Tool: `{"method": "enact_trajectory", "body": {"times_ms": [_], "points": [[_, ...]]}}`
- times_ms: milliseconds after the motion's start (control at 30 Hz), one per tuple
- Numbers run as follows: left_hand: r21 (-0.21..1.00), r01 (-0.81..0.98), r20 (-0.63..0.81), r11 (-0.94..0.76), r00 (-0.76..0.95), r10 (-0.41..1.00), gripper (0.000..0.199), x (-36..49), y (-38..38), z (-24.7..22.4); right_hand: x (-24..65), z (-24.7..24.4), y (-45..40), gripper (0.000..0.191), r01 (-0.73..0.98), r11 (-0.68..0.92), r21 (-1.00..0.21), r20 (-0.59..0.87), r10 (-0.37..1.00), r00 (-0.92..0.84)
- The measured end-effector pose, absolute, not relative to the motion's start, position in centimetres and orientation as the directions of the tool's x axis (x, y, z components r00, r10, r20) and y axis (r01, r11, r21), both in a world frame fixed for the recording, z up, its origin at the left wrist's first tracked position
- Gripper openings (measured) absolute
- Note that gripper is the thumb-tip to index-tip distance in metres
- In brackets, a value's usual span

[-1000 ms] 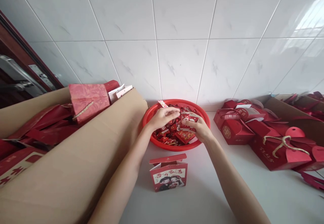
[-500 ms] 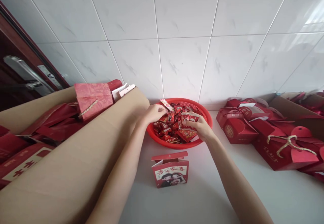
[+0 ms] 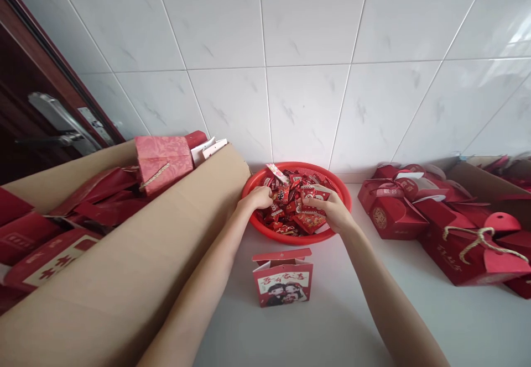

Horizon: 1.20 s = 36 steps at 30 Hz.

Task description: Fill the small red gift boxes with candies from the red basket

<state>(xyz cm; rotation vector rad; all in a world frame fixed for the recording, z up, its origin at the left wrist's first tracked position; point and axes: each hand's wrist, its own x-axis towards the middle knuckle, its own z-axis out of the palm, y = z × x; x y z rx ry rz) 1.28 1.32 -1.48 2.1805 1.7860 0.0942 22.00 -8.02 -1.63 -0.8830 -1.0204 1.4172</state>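
A red plastic basket holds a heap of red-wrapped candies. At its left side my left hand reaches in with fingers curled down among the wrappers; what they pinch, if anything, is hidden. My right hand, over the right half of the heap, has its thumb and fingers closed on red candy packets. A pink-and-white wrapped sweet leans on the heap at the back. Closer to me, a red gift box with a cartoon couple on its front stands upright, its top flap raised.
To the left, a large cardboard box contains red and pink gift boxes. Folded red gift boxes, some with rope handles, crowd the right of the white table. Behind is a tiled wall; a door handle shows at far left.
My left hand has moved down from beside the pink-and-white sweet into the left part of the heap. My right hand still holds the candy packets. The view has shifted slightly.
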Motion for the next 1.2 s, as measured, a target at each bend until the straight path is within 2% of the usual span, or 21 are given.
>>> {"method": "enact_trajectory", "body": {"times_ms": [133,300,400,533,633,833,967,1067,1133,1200], "points": [[0.28,0.952,-0.179,-0.121,0.176,0.968,0.023,1.4,1.0,-1.5,22.0,-1.4,-8.1,0.045,-0.351,-0.005,-0.937,0.029,0.995,-0.094],[0.344,0.934,-0.194,-0.1,0.175,0.965,0.022,1.5,0.8,-1.5,21.9,-1.4,-8.1,0.043,-0.348,0.0,-0.937,0.033,0.995,-0.09],[0.483,0.871,-0.198,-0.084,0.202,0.959,0.031,1.2,1.0,-1.8,21.9,-1.3,-8.1,0.045,-0.344,-0.01,-0.939,0.023,0.996,-0.091],[0.737,0.666,-0.185,-0.12,0.369,0.911,0.043,0.9,1.3,-2.5,21.9,-1.2,-8.2,0.044,-0.348,-0.009,-0.937,0.022,0.996,-0.084],[0.815,0.562,-0.166,-0.137,0.453,0.876,0.048,0.8,1.3,-2.6,21.9,-1.2,-8.2,0.042,-0.346,0.015,-0.938,0.046,0.995,-0.083],[0.934,0.329,-0.06,-0.139,0.528,0.847,0.04,1.1,0.5,-1.8,21.9,-1.2,-8.2,0.037,-0.344,0.045,-0.938,0.076,0.994,-0.077],[0.94,0.324,-0.069,-0.11,0.496,0.866,0.04,1.2,0.0,-1.1,21.8,-1.2,-8.2,0.037,-0.361,0.046,-0.931,0.074,0.995,-0.063],[0.902,0.421,-0.114,-0.099,0.452,0.884,0.041,0.9,0.1,-0.4,21.9,-1.3,-8.1,0.037,-0.372,0.031,-0.928,0.054,0.997,-0.052],[0.766,0.622,-0.113,-0.161,0.378,0.919,0.043,0.5,0.4,0.0,21.9,-1.3,-8.1,0.039,-0.375,0.017,-0.927,0.039,0.998,-0.052],[0.549,0.813,-0.122,-0.192,0.305,0.944,0.038,0.3,0.7,0.2,22.0,-1.4,-8.1,0.04,-0.378,0.007,-0.926,0.028,0.998,-0.052]]}}
